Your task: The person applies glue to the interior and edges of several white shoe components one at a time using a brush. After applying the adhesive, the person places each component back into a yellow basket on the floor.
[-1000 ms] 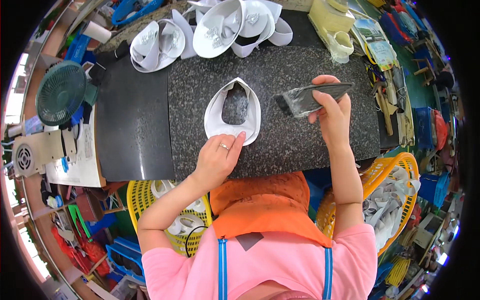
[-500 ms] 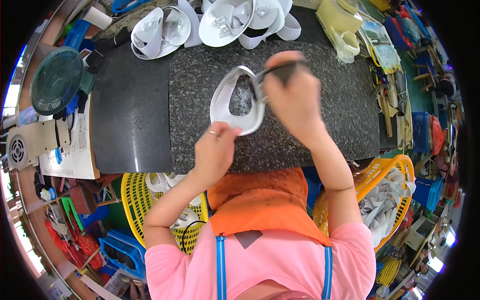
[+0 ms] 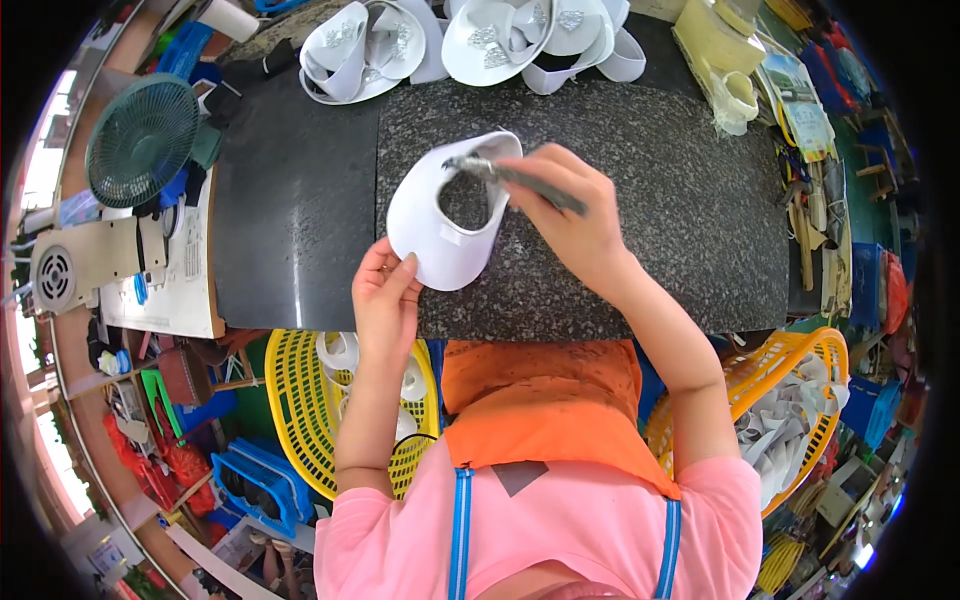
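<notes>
Above the dark speckled slab (image 3: 650,230), a white shoe upper (image 3: 425,215) is tilted, its oval opening showing the stone beneath. My left hand (image 3: 388,285) pinches its lower left edge between thumb and fingers. My right hand (image 3: 580,205) is closed round the dark grip of a hammer (image 3: 540,188). The metal head lies over the upper's far edge, above the opening; whether it touches is unclear. More white shoe uppers (image 3: 345,50) with silvery decoration rest in a row at the slab's far side.
Below the slab's near edge, a yellow basket (image 3: 290,400) on the left holds white pieces; an orange-yellow basket (image 3: 830,420) on the right is heaped with white and grey ones. A green fan (image 3: 143,140) stands left. Scissors and other tools lie by the right edge.
The upper has been turned and tilted, so its broad white side now shows. The hammer has swung across to its far edge. My left hand has shifted to the lower left; the view has moved slightly.
</notes>
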